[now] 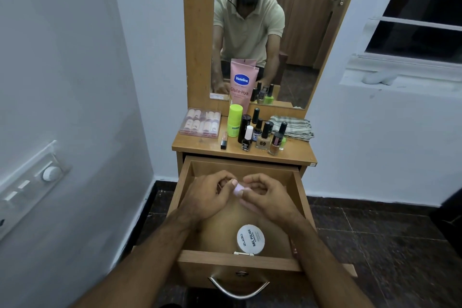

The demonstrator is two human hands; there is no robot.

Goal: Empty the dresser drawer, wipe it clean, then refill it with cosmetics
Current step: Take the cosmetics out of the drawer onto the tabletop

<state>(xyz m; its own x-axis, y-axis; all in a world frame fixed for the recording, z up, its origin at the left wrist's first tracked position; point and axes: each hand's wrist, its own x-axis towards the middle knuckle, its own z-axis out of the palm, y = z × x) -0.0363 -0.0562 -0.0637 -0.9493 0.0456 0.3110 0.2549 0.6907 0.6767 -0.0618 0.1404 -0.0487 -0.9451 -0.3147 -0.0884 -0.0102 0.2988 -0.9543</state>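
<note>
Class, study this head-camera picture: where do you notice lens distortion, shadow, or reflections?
Head view: wide-angle bending curves the wall edges and window; the forearms shade the drawer floor around the white jar; the mirror reflects the person; the dresser top shows faint sheen.

A round tin (250, 239) lay in the drawer (297, 184) near its front edge; bottles (262, 132) stood on the dresser top (197, 145) behind.

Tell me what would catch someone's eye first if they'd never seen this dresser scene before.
Probably the two hands, left hand and right hand, meeting over the open drawer and together pinching a small pale lilac item. Next, the tall pink Vaseline tube standing against the mirror, with a cluster of nail polish bottles on the dresser top in front of it. A round white Zudio nail polish tub lies at the drawer's near end.
</note>
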